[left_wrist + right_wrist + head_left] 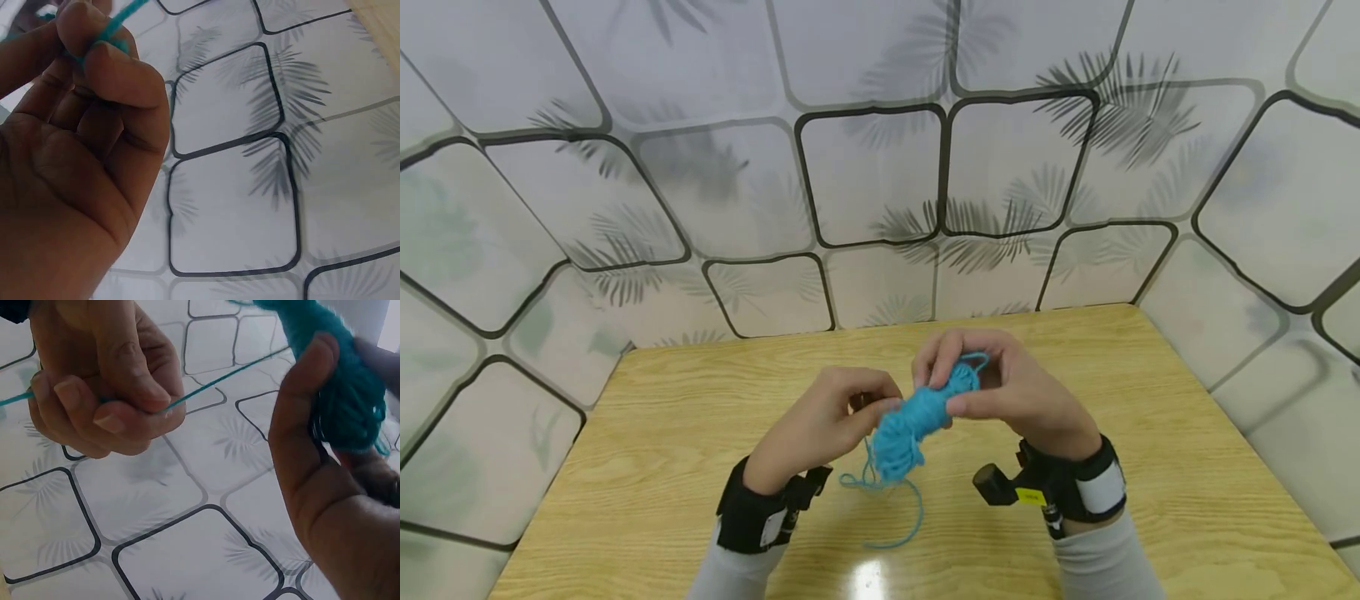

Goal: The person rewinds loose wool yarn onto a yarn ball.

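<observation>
A skein of blue yarn [922, 414], wrapped round its middle with looped ends, is held up above the table by my right hand [1011, 387]. Thumb and fingers grip it near its upper end, as the right wrist view also shows on the yarn bundle [350, 394]. My left hand [831, 417] pinches a single strand [219, 380] between thumb and index finger; that strand runs taut to the skein. In the left wrist view the strand [122, 20] leaves the left fingertips. A loose tail of yarn [917, 517] curls down below the skein onto the table.
The wooden table [700, 433] spreads beneath both hands. Behind it and at both sides stand pale patterned sheets [880, 175] with dark outlines and leaf prints. Each wrist wears a black strap [1101, 483] with a small device.
</observation>
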The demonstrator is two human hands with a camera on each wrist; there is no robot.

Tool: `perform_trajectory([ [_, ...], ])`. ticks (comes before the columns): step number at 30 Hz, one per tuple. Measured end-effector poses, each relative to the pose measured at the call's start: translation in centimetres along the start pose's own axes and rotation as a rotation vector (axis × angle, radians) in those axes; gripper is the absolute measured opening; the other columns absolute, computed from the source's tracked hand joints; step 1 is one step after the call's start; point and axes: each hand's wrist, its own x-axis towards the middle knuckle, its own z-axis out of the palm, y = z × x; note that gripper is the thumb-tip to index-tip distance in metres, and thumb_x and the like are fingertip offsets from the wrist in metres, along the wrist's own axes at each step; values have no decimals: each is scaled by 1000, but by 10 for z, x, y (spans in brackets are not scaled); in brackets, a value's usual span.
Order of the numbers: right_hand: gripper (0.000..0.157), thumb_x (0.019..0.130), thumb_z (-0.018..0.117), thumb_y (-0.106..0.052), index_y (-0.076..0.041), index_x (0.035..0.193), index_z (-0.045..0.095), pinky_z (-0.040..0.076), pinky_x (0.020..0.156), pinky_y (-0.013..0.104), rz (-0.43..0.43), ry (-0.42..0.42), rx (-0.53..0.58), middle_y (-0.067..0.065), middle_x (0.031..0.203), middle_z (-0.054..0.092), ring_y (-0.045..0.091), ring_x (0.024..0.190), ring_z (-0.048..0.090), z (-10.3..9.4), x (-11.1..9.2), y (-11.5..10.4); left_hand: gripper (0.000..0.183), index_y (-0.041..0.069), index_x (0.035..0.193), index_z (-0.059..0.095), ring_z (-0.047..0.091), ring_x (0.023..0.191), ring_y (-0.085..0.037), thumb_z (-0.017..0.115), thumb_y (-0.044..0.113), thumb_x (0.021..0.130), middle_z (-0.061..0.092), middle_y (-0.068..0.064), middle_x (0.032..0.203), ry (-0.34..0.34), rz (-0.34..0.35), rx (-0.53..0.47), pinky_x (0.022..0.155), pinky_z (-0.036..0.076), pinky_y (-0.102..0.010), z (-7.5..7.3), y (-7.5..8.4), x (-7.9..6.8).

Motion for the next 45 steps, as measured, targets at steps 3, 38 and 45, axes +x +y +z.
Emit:
perform_trajectory([
  [3, 14, 87, 69, 6, -3, 98, 65, 55, 77, 33, 51, -186, -138, 12, 103, 63, 27, 90, 57, 4, 1, 2, 15, 13, 84, 71, 52, 55, -8, 64, 7, 95, 63, -2, 67, 39, -12, 30, 48, 48, -29, -2, -5, 1],
  [38, 14, 92, 65, 1, -6, 103, 65, 58, 78, 26, 23, 598, -284, 5, 101, 63, 21, 79, 64, -3, 12, 11, 9, 13, 87, 69, 49, 59, -2, 65, 9, 95, 65, 5, 76, 113, 80, 369, 51, 47, -22, 20, 46, -6],
  [45, 27, 92, 58, 13, -12, 99, 67, 56, 78, 25, -21, 490, -136, 6, 112, 58, 22, 90, 58, 5, 6, 2, 11, 9, 89, 72, 57, 61, -6, 64, 5, 95, 66, -1, 73, -45, 8, 43, 53, 51, -25, 17, 17, 3],
])
